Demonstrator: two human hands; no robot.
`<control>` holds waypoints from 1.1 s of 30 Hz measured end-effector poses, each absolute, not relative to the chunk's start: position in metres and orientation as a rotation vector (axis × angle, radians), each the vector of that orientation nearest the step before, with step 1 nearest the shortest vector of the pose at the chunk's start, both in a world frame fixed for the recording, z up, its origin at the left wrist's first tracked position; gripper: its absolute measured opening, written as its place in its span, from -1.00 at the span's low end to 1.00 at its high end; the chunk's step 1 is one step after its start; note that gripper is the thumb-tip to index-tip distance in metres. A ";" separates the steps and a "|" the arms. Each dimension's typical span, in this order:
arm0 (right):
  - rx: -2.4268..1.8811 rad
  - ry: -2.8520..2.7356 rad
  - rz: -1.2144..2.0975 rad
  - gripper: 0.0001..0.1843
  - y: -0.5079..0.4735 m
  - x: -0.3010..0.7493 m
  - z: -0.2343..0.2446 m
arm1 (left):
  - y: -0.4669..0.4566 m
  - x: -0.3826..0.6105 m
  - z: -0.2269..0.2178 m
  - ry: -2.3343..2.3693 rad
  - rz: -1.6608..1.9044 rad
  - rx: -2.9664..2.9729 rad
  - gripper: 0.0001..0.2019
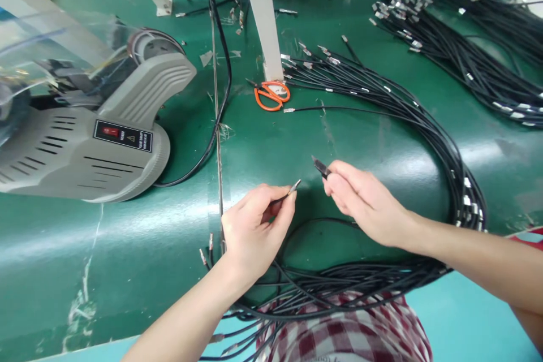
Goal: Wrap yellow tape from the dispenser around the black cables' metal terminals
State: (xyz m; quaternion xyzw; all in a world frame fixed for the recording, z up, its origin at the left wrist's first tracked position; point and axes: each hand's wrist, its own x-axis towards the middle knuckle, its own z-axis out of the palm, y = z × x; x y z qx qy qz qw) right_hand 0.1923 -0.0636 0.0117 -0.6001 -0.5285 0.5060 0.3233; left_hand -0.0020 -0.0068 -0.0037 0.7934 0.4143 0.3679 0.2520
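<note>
Checked cloth [339, 331]: red and white, at the lower edge of the view, beneath the sagging cables; whether it was clothing could not be told.

Left hand [252, 235]: fingers narrow, thumb and forefinger pinching a thin black cable [275, 201] near its metal terminal [294, 185].

Right hand [365, 203]: fingers narrow, holding a short black cable end [321, 168] between the fingertips and thumb; the held end lay near the metal terminal, not touching it.

Black cable coil [441, 136]: a large loop on the green bench mat [127, 271], around and below both hands, its lower strands sagging over the mat's near edge.

Orange-handled scissors [271, 95]: closed, lying on the mat beyond the hands, just beside a pale upright post [261, 11].

Grey benchtop machine [85, 153]: left of the hands, with a red rocker switch [111, 131] on its front.

Terminated cable bundles [466, 68]: lying farther off, at upper right.

Possible fault: the narrow pinches left little grip, so either end could slip; sagging strands could drag on the held cables and tangle, and a hard squeeze could bend the metal terminal.
</note>
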 end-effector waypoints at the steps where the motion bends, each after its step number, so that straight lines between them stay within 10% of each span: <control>1: -1.539 -1.382 1.338 -0.63 -0.064 0.193 0.013 | -0.007 -0.002 -0.004 1.141 0.981 2.151 -0.96; 10: -1.347 -1.267 1.796 -0.49 -0.064 0.188 0.006 | -0.005 -0.002 -0.011 1.100 0.978 2.136 -0.96; 33: -1.638 -1.610 1.455 -0.54 -0.058 0.182 -0.002 | -0.005 -0.003 -0.025 1.065 0.929 2.371 -0.95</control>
